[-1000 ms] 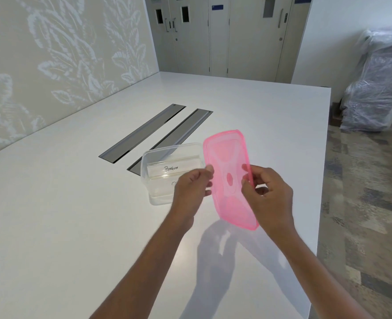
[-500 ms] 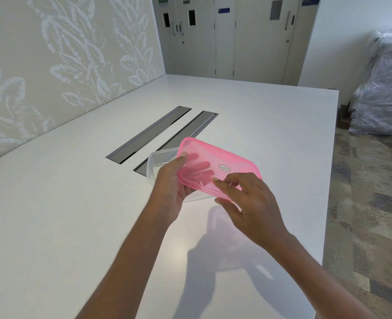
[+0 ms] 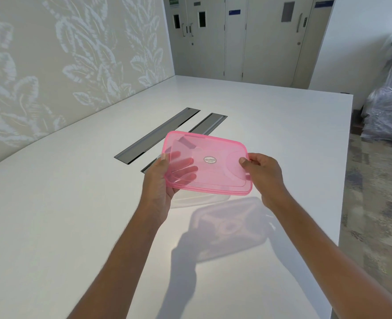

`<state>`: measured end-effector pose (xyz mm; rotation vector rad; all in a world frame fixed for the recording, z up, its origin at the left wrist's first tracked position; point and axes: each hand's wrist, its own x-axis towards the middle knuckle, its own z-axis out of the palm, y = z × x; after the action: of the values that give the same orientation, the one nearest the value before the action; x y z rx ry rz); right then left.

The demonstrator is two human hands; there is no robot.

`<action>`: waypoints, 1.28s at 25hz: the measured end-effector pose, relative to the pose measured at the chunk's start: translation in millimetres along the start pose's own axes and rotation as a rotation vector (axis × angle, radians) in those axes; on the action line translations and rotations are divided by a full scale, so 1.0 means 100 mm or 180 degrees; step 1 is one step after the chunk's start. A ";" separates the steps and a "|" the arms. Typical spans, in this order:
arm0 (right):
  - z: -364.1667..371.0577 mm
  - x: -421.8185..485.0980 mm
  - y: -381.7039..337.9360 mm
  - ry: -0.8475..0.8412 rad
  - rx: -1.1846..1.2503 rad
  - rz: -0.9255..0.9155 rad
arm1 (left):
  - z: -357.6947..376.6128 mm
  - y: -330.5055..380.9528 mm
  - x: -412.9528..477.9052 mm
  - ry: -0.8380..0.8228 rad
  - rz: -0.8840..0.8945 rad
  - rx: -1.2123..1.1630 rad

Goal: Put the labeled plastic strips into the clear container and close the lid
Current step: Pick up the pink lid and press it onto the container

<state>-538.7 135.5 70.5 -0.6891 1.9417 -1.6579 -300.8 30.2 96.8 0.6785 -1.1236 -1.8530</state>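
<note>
A translucent pink lid [image 3: 215,171] is held flat and level above the table, with a small oval sticker at its middle. My left hand [image 3: 160,183] grips its left edge, fingers showing through the plastic from underneath. My right hand [image 3: 262,174] pinches its right edge. The clear container [image 3: 197,200] sits on the white table directly below the lid; only its near wall shows under the lid's front edge. The labeled strips inside it are hidden by the lid.
Two grey recessed slots [image 3: 158,134] run diagonally across the white table [image 3: 75,215] behind the lid. The table's right edge drops to a patterned floor [image 3: 379,203]. A wrapped bundle [image 3: 390,102] stands at the far right, and a patterned wall borders the left.
The lid went from upright and edge-on beside the container to flat and level over it. My right hand shifted from the lid's top face to its right edge.
</note>
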 end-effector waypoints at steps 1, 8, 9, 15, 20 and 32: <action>0.06 0.06 -0.02 0.0017 0.0007 -0.0035 | -0.02 0.01 0.05 0.0126 0.0085 0.0207; 0.46 0.49 -0.13 0.0009 -0.0049 -0.0087 | -0.23 0.01 0.49 0.1122 0.0074 0.1538; 0.51 0.55 -0.12 -0.0007 -0.0078 -0.0096 | -0.28 -0.01 0.56 0.1111 0.0025 0.1606; 0.77 0.81 0.05 -0.0023 -0.0503 -0.0012 | -0.52 -0.20 0.89 0.1022 -0.0296 0.1976; 0.89 0.92 0.18 -0.0135 -0.0827 0.0021 | -0.67 -0.39 0.96 0.1132 -0.0438 0.1992; 0.97 1.03 0.32 -0.0185 -0.1236 -0.0147 | -0.91 -0.66 1.08 0.1103 -0.0553 0.1815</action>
<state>-554.4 0.6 20.5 -0.9198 2.2435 -1.2779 -308.7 -87.7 -5.8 1.4009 -1.3944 -1.4637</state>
